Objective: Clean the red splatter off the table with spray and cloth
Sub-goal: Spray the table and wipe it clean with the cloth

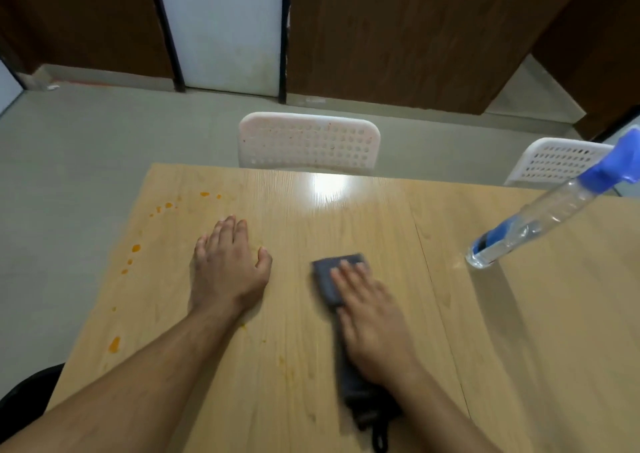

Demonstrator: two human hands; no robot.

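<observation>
Right hand pressed flat fingers on the cloth mid-counter, left hand spread for bracing, splatter waiting along the left edge.

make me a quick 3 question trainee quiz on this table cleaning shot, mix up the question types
1. True or false: the right hand presses flat on the grey cloth.
2. Where do the orange-red spots lie? A) left of the left hand B) under the spray bottle C) on the white chair
3. Fill in: the spray bottle stands on the table to the ___ of the cloth.

Key: 1 true; 2 A; 3 right
</observation>
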